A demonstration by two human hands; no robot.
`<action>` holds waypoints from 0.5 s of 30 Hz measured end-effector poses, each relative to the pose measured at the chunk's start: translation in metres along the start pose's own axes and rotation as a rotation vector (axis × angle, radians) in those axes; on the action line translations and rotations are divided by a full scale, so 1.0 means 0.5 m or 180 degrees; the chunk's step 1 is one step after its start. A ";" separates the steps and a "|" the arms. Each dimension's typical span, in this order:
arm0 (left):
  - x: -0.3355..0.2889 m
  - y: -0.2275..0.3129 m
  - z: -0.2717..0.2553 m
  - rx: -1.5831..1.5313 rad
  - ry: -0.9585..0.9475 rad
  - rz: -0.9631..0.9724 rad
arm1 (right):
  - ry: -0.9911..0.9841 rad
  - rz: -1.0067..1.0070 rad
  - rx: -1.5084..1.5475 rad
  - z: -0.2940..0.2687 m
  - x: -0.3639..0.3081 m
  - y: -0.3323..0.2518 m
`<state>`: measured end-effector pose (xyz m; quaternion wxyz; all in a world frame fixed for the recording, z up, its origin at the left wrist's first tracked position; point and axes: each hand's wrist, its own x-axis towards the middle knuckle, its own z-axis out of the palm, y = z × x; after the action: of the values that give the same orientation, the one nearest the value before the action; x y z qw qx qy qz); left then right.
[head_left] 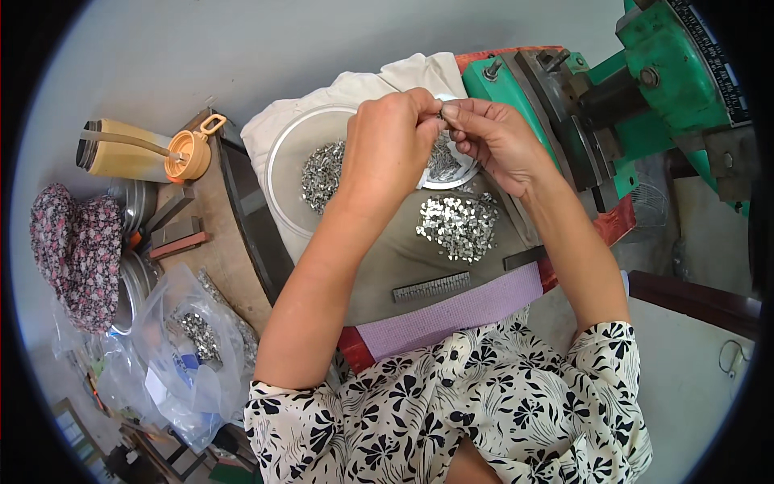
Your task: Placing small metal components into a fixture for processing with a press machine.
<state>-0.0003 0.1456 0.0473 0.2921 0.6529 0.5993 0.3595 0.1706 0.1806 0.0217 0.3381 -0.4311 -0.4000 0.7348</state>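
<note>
My left hand (389, 145) and my right hand (498, 139) meet above the far part of the table, thumbs and fingertips pinched together. Between them is a tiny dark piece, too small to name. Beneath my left hand lies a wide round tray (276, 192) with a heap of small metal parts (319, 171), partly hidden by the hand. A smaller white dish (466, 174), holding fine metal pieces (443, 164), sits under both hands. Closer to me, a loose pile of shiny flat metal pieces (458, 227) rests on the cloth-covered table.
A green machine press (677, 77) stands at the right. Near the lilac cloth strip (451, 315) lies a flat metal fixture with rows of slots (431, 286). On the left are a yellow bottle (129, 153), a flowered cloth (76, 254) and a clear plastic bag (189, 387).
</note>
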 end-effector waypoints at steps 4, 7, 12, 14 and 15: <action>0.002 0.003 0.001 0.0336 0.0010 0.0123 | 0.0242 -0.0097 0.0173 0.010 -0.005 0.022; 0.003 0.003 0.009 0.0630 0.0019 0.0315 | 0.0344 -0.0094 0.0129 0.023 -0.012 0.028; 0.008 0.003 0.012 0.0894 -0.0232 0.0226 | 0.0492 -0.0092 0.0202 0.028 -0.017 0.048; 0.008 0.002 0.018 0.1058 -0.0235 0.0305 | 0.0469 -0.0099 0.0203 0.024 -0.020 0.049; 0.008 0.002 0.020 0.1035 -0.0200 0.0351 | 0.0442 -0.0103 0.0205 0.022 -0.022 0.048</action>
<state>0.0086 0.1499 0.0430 0.1811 0.7344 0.6034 0.2528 0.1611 0.1572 0.0080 0.3906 -0.4633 -0.3587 0.7100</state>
